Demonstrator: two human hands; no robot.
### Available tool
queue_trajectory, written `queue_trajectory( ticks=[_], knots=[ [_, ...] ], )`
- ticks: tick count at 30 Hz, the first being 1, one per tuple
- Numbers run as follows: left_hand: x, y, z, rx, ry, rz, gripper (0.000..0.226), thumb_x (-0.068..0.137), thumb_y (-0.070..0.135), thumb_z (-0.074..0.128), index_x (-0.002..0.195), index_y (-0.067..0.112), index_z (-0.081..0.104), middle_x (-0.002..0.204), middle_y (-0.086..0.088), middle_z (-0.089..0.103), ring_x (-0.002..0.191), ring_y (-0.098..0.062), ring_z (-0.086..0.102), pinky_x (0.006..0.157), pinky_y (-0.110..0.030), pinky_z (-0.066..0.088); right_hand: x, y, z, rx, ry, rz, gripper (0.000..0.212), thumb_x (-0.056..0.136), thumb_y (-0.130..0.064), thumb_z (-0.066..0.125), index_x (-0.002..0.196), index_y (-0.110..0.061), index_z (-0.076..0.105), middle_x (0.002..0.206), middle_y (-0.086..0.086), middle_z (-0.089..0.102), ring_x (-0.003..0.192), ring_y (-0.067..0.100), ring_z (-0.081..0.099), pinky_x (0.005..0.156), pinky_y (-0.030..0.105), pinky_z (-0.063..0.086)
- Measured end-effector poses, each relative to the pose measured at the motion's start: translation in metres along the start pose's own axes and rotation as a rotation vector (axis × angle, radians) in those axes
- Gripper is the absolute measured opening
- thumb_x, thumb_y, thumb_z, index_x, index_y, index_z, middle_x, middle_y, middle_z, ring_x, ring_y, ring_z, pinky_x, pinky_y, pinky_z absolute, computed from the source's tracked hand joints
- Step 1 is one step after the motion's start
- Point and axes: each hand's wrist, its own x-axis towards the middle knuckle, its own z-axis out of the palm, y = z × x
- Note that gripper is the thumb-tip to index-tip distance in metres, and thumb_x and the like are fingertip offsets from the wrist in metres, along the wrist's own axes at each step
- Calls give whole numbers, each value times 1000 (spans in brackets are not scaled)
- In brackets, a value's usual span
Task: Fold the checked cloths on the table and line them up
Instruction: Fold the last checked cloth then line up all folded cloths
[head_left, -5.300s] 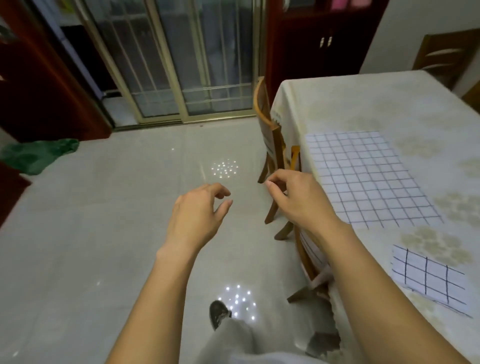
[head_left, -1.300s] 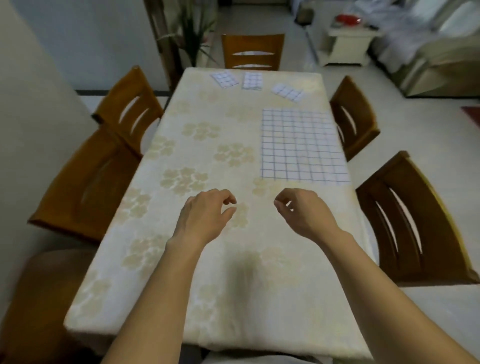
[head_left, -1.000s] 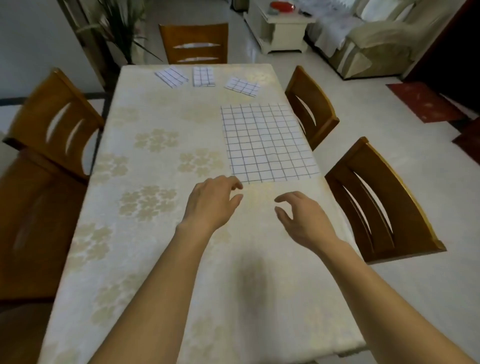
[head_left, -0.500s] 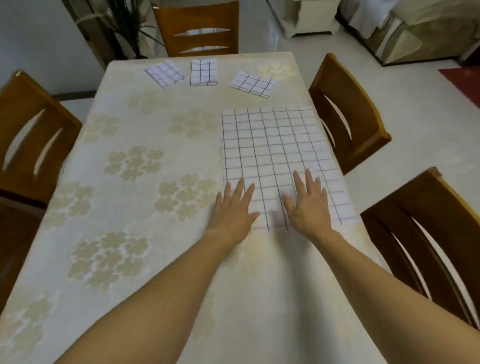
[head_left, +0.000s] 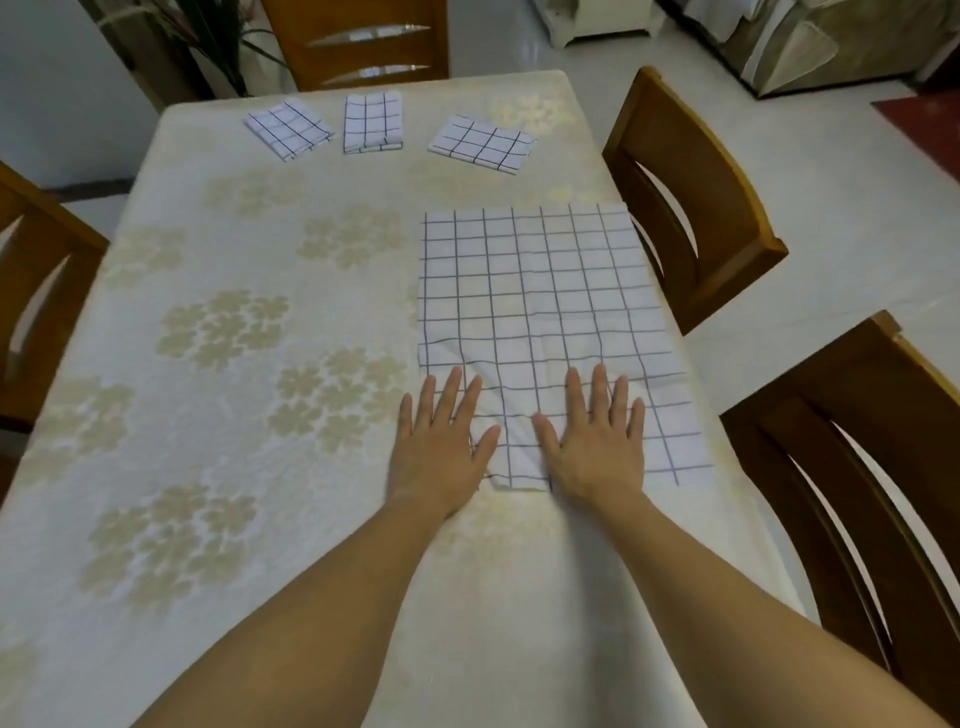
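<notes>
White fabric w/ a thin dark grid: the open checked cloth (head_left: 540, 312) lies spread on the right half of the table (head_left: 234, 467), its right edge close to the table's edge. Both hands are down on its near end, palms flat, fingers straight & fanned. The left hand (head_left: 439, 452) covers the near-left corner, w/ its outer side over bare tablecloth. The right hand (head_left: 597, 452) sits fully on the fabric just beside it, thumbs pointing at each other w/ a small gap btwn them. The fabric is rumpled btwn & just ahead of the hands, grid lines bent there; the far part lies smooth.

At the table's far end are 3 small folded pieces, same pattern, in a loose row, not touching. The left folded cloth (head_left: 288, 129) is turned at an angle, the middle folded cloth (head_left: 372, 123) roughly square to the table, the right folded cloth (head_left: 482, 143) skewed. All are well apart from the open one.

The tablecloth is cream w/ pale gold flower clusters. Wooden chairs stand round it: the far right chair (head_left: 691, 208), near right chair (head_left: 857, 467), end chair (head_left: 363, 41) & left chair (head_left: 36, 270). A plant (head_left: 208, 41) stands behind the far-left corner.
</notes>
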Motion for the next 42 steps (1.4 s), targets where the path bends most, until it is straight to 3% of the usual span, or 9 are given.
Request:
queue_trajectory(
  ticks=[15,20,22,25,29,32,36,40,42],
  knots=[
    [-270,-100,39,-55,-15,-76,69,97,72,0,156,44,-19,164,16,-27,154,-16,-23,126,-45,-8,-237,-83,50,-13,-196,-53,89,94,-76,6,155,-20,-27,158,13,-38,145,37,-36,121,55,-15],
    [-344,-118,42,-54,-80,-189,68,99,70,3,158,43,-18,166,13,-25,155,-20,-23,126,-49,-9,-269,-108,41,20,-177,-75,91,94,-77,11,161,-18,-9,166,16,-19,152,41,-18,124,54,-7],
    [-367,-106,44,-78,-82,-240,67,101,67,8,161,40,-5,169,9,-14,156,-27,-15,125,-52,-7,-271,-126,40,44,-153,-29,95,93,-77,15,160,-14,-9,166,20,-16,153,42,-13,125,55,-2],
    [-392,-78,41,-136,0,-209,68,102,66,17,150,30,49,162,2,38,155,-34,19,122,-55,4,-265,-158,48,97,-162,48,105,89,-84,20,160,-14,-13,165,23,-17,151,45,-14,123,58,-5],
    [-412,-63,46,-256,168,-50,76,104,63,9,120,27,73,148,0,54,152,-27,27,124,-51,3,-256,-177,56,40,-228,40,113,82,-91,21,159,-15,-14,163,27,-20,147,53,-19,118,65,-9],
    [-409,-79,41,-307,241,-91,75,104,62,6,134,25,65,151,-1,50,153,-24,25,127,-44,-3,-247,-166,55,-48,-224,-100,115,78,-94,21,159,-19,-13,164,23,-21,147,53,-20,118,66,-11],
    [-384,-102,27,-286,186,-126,74,102,64,6,154,24,39,165,-1,29,157,-22,8,127,-44,-5,-235,-136,43,-181,-318,-352,122,70,-100,22,157,-27,-21,163,17,-28,147,49,-24,119,62,-12],
    [-352,-119,15,-229,140,-55,70,101,65,14,160,30,26,170,3,16,158,-20,1,127,-46,-4,-210,-109,11,-348,-423,-718,126,64,-95,51,158,-40,-13,166,2,-25,152,32,-22,123,54,-9],
    [-335,-125,12,-156,85,-28,67,104,62,20,163,32,14,171,4,6,158,-21,-6,126,-47,-6,-202,-102,-2,-377,-422,-754,128,62,-87,66,158,-46,-8,165,-7,-22,153,26,-19,124,52,-7]
  ],
)
